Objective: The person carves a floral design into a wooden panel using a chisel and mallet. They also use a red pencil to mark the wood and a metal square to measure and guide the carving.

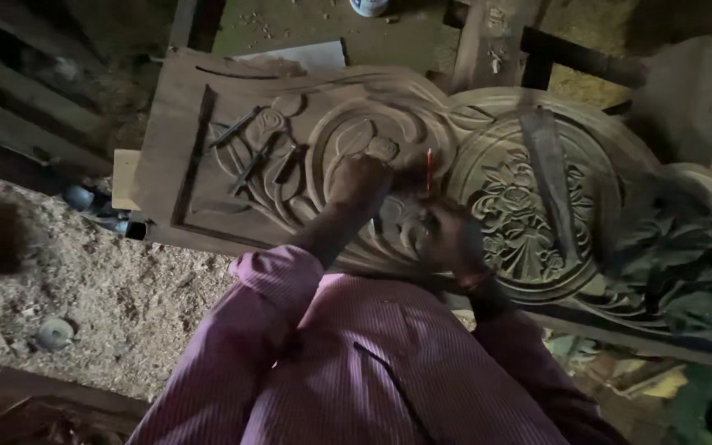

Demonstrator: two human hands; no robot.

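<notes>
From the head view, my left hand (360, 183) rests flat on the carved wooden panel (306, 140), fingers spread loosely, holding nothing. My right hand (447, 235), at about four o'clock from the left, pinches a red pencil (429, 170) in its grip. The pencil stands nearly upright, long axis running twelve to six, its upper end toward twelve o'clock; I cannot tell which end is the tip. The round rose medallion (529, 214) at three o'clock looks fully cut, as do the leaves; I judge the carving far along, with only details left. Chisels (249, 152) lie at ten o'clock. Sawdust (100, 280) covers the floor.
</notes>
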